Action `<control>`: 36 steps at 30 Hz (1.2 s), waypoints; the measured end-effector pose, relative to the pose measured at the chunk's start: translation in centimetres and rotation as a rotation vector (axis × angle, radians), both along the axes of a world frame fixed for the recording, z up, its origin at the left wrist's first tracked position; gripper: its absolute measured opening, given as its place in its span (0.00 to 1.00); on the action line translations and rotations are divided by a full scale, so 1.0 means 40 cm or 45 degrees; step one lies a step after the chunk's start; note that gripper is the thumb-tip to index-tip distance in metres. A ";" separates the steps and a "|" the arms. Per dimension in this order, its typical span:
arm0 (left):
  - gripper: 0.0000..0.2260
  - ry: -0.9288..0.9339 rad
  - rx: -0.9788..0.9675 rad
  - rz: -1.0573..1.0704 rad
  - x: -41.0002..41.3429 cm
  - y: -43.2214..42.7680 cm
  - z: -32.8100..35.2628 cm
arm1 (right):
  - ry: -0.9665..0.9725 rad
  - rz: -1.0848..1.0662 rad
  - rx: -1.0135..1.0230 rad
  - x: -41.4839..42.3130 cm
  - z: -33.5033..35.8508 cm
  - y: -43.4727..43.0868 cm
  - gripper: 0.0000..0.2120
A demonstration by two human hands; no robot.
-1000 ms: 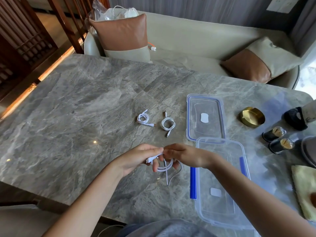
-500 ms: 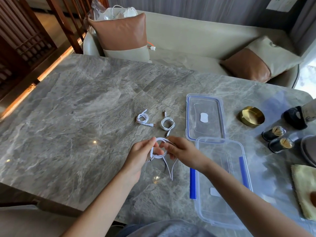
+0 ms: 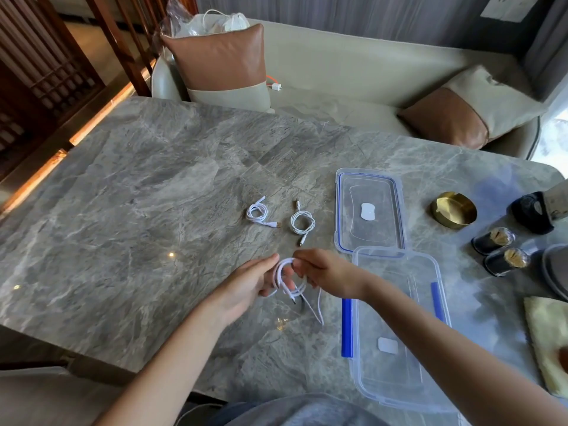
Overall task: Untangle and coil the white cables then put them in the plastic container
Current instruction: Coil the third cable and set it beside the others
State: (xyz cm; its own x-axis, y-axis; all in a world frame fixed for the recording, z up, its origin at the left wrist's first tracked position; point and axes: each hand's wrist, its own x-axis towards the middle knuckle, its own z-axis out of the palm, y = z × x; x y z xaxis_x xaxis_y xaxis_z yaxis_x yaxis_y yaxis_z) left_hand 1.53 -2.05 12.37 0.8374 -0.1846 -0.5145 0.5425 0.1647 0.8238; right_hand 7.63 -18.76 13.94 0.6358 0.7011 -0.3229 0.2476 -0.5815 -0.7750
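grey marble table point(image 3: 123, 210) fills most of the view, with a beige sofa point(image 3: 338, 72) along its far edge carrying two brown and cream cushions point(image 3: 221, 56) point(image 3: 445, 118) and a clear bag point(image 3: 209, 23) of white leads behind the left one.

near the front edge both hands meet over the tabletop. a white cable point(image 3: 284, 272) is wound in a few loops between them. the left hand point(image 3: 249, 281) has the loops round its lightly bent fingers, thumb up beside the top of the coil. the right hand point(image 3: 325, 272) pinches the top of the same loops with curled fingertips. one loose end hangs down from the coil towards the table.

two more coiled cables point(image 3: 257, 213) point(image 3: 302, 222) lie on the marble just beyond the hands, side by side and apart from each other.

just to the right of the hands stands the clear plastic container point(image 3: 393, 379), open, with blue clips point(image 3: 346, 327) on its long sides. its lid point(image 3: 384, 235) lies flat right behind it, touching or overlapping its far rim.

further right sit a brass dish point(image 3: 453, 210), two small dark jars point(image 3: 493, 239) point(image 3: 505, 261) and a yellowish cloth point(image 3: 550, 342) at the edge of view.
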 end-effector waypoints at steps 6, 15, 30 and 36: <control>0.15 -0.109 0.466 -0.410 0.035 0.006 0.044 | -0.154 0.192 -0.148 0.018 0.010 0.006 0.10; 0.14 -0.126 0.178 0.487 0.051 -0.051 0.009 | 0.136 -0.520 0.403 0.000 -0.037 0.031 0.10; 0.14 0.005 -0.006 -0.214 0.036 0.021 0.033 | 0.099 -0.081 0.069 0.017 -0.005 -0.011 0.10; 0.14 -0.121 0.213 -0.292 0.046 0.010 0.044 | 0.183 0.056 0.078 0.030 0.014 -0.007 0.12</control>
